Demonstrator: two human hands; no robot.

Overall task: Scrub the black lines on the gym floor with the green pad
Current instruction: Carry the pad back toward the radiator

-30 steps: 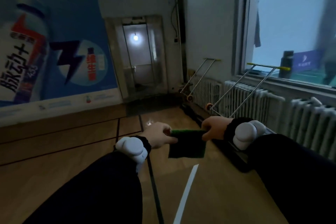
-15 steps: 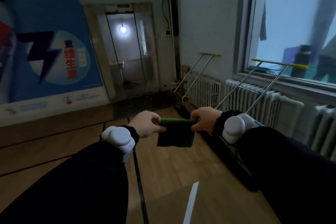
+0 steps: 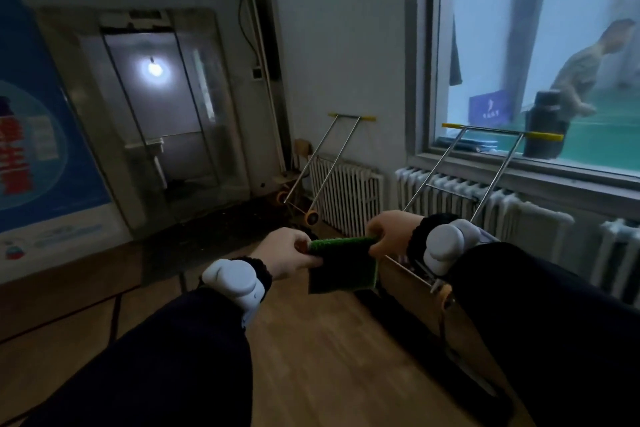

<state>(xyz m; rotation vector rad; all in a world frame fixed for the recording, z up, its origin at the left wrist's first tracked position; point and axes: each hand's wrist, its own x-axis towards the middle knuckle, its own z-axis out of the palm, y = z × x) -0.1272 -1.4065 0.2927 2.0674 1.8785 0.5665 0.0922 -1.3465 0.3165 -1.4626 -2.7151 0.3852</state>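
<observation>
Head view shows your left hand (image 3: 287, 255) and right hand (image 3: 389, 230) held out before you, each pinching an upper corner of the square green scrubbing pad (image 3: 341, 265) between thumb and curled fingers. That pad hangs down between your hands, up in the air above the wooden gym floor (image 3: 329, 350). White trackers (image 3: 446, 244) sit on both wrists. Thin black lines (image 3: 116, 319) cross the floor to your left. White ribbed radiators (image 3: 349, 191) stand under the window (image 3: 540, 55) ahead.

Poster (image 3: 41, 156) cropped, lettering perhaps blurred.
</observation>
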